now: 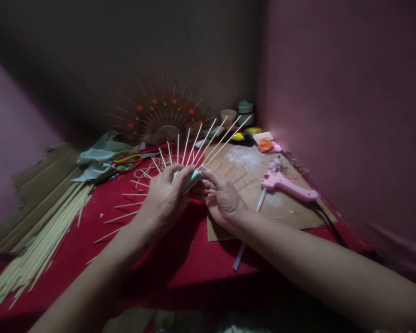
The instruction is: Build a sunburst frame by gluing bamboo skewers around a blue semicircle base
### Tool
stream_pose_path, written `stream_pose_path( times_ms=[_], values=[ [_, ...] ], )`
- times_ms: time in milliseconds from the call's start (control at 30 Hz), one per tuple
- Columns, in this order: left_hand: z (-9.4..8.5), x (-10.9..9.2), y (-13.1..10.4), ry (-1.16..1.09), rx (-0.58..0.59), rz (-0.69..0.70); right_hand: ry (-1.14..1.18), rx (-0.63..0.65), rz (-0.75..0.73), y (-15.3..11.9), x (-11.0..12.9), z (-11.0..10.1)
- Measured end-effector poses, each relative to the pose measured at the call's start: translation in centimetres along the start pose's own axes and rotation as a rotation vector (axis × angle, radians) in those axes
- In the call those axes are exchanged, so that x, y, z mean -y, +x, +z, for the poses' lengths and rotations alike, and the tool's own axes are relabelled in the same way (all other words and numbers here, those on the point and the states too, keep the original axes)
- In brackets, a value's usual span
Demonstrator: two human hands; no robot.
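A fan-shaped piece with thin wooden sticks (186, 147) spreading out from its rim is held up between my hands above the red cloth. My left hand (167, 187) grips its near side, fingers closed over a pale blue-green part (193, 177). On the other side my right hand (223, 196) pinches the edge near the base of the sticks, thumb on top. Sticks fan out from the left, past my left wrist, to the upper right. My hands hide most of the middle of the piece.
A pink glue gun (291, 186) lies on a cardboard sheet (300, 216) at right. Scissors (127, 162) and blue-green cloth (99, 155) lie at left, above a bundle of sticks (45, 245). A decorated stick fan (166, 131) leans at the back, beside a cup (228, 118) and jar (245, 113).
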State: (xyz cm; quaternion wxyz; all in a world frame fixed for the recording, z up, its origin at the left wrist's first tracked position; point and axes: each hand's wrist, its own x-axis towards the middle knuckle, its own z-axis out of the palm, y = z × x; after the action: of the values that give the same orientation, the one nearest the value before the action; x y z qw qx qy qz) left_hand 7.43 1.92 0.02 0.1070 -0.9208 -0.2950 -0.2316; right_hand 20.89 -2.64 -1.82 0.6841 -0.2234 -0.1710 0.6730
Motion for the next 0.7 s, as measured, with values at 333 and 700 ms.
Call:
stream_pose_path(
  times_ms=[333,700],
  values=[
    [-0.01,-0.58,-0.26,0.106,-0.028,-0.043,-0.068,-0.059,-0.117,0.06,-0.24,-0.57],
    [-0.83,-0.27,-0.43,0.043,-0.042,-0.031,-0.158,-0.008,-0.180,0.34,-0.42,-0.83]
  ],
)
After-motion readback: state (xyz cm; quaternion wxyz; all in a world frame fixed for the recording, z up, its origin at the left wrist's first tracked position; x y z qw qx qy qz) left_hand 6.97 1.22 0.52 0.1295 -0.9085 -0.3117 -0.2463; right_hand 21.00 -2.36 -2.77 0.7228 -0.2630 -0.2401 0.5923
